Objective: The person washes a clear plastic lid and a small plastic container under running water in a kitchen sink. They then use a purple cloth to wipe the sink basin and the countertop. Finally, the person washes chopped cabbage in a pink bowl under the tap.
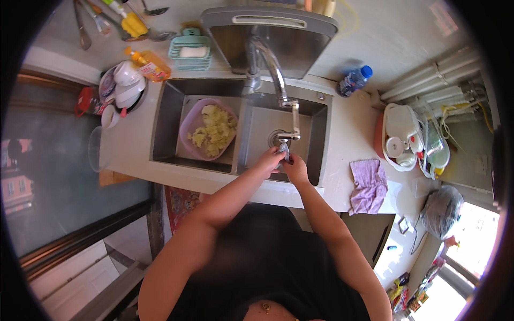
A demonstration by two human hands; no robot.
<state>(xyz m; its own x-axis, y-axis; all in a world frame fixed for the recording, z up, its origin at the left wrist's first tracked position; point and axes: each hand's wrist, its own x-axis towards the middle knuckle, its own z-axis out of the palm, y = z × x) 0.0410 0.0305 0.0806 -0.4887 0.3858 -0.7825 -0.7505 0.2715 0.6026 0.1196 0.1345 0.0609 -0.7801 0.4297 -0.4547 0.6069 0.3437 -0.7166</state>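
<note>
Both hands are over the right basin (261, 120) of a double steel sink, just below the spout of a chrome faucet (274, 70). My left hand (273, 161) grips a small grey, shiny item (284, 149), too small to identify. My right hand (296, 165) pinches the same item from the other side, near its lower end. In the left basin (170, 116) a pink-lilac plastic bowl (185, 134) holds torn pale-green leafy vegetable (215, 130), perhaps cabbage.
Left of the sink are stacked dishes (128, 88) and an orange detergent bottle (154, 68). A soap dish (190, 62) and grey cutting board (269, 34) stand behind. Rightward are a blue-capped bottle (353, 82), a purple cloth (368, 186) and a container of lidded tubs (383, 140).
</note>
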